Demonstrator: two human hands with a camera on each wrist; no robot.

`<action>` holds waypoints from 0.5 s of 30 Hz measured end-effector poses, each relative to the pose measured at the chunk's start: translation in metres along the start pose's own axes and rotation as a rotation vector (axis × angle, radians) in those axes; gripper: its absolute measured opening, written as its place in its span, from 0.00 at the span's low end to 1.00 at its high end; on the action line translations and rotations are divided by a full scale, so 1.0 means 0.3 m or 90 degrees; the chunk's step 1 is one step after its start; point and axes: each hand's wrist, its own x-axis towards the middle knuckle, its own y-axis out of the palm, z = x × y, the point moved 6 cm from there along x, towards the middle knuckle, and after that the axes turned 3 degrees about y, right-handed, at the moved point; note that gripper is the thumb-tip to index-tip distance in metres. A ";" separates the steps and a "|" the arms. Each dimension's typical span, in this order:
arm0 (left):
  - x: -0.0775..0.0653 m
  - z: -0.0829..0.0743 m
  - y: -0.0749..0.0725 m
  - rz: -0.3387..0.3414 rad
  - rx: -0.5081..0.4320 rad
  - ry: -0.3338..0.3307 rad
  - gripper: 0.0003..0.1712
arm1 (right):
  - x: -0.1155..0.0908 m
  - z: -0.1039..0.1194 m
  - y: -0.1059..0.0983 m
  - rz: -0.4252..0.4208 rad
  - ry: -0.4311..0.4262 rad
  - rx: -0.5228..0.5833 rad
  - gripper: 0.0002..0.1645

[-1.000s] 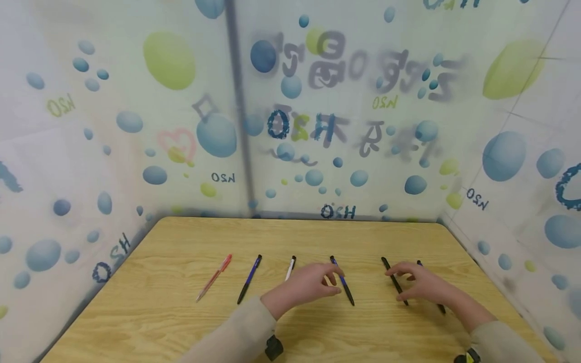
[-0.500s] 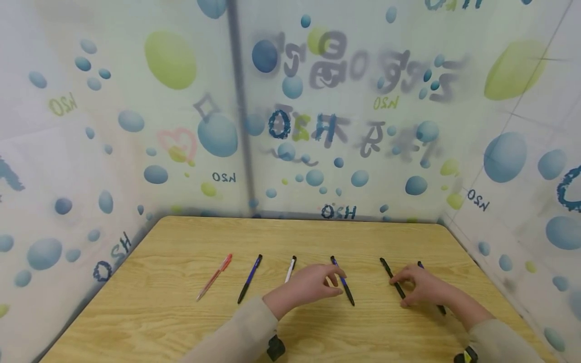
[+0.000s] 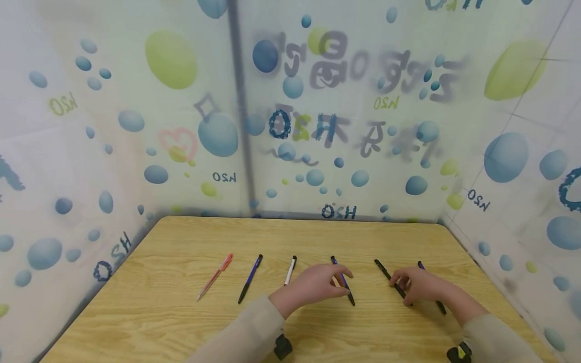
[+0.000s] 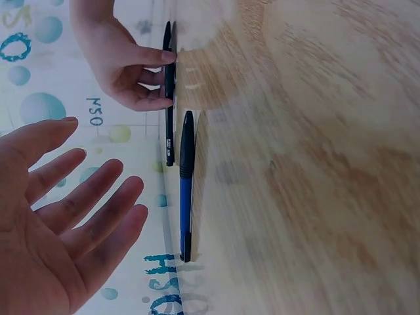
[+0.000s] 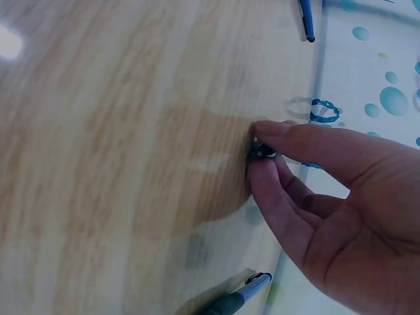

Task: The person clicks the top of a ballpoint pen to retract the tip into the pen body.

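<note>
My right hand (image 3: 424,286) pinches a black pen (image 3: 383,269) between thumb and fingers, low over the wooden table. In the right wrist view that black pen (image 5: 262,151) is seen almost end-on, partly covered by the fingertips. My left hand (image 3: 313,285) hovers with its fingers apart, holding nothing, above a blue pen with a black grip (image 4: 185,203). The left wrist view shows the left palm (image 4: 65,243) turned toward the camera, separate from that pen. Partly behind the right hand lies another dark blue-and-black pen (image 3: 441,307).
On the left of the table (image 3: 150,322) lie a red pen (image 3: 215,277) and a blue pen (image 3: 250,279). A white pen with a black end (image 3: 290,270) is partly covered by the left hand. Printed curtains (image 3: 290,196) surround the table's back and sides.
The right hand's thumb and fingers have closed onto the black pen. The pen's far end has swung left, so it lies more slanted. The left hand has shifted slightly right.
</note>
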 end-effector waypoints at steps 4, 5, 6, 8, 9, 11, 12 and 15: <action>0.006 -0.007 -0.002 -0.001 -0.010 -0.008 0.21 | 0.003 0.000 0.002 0.007 0.018 0.009 0.26; 0.008 -0.009 -0.003 -0.002 -0.014 -0.011 0.21 | 0.004 0.002 0.003 0.012 0.018 0.013 0.26; 0.009 -0.011 -0.004 -0.004 -0.020 -0.015 0.21 | 0.004 0.006 0.005 0.016 0.015 0.017 0.26; 0.014 -0.016 -0.011 -0.010 -0.032 -0.016 0.22 | 0.003 0.017 0.009 0.025 0.003 0.026 0.25; 0.017 -0.018 -0.014 -0.013 -0.037 -0.016 0.22 | 0.002 0.026 0.011 0.029 -0.002 0.034 0.25; 0.022 -0.024 -0.022 -0.022 -0.046 -0.010 0.22 | 0.000 0.046 0.015 0.031 -0.016 0.047 0.25; 0.023 -0.027 -0.027 -0.026 -0.051 -0.007 0.22 | 0.000 0.057 0.017 0.031 -0.024 0.052 0.25; 0.023 -0.033 -0.042 -0.036 -0.062 -0.001 0.23 | 0.001 0.091 0.022 0.030 -0.045 0.068 0.25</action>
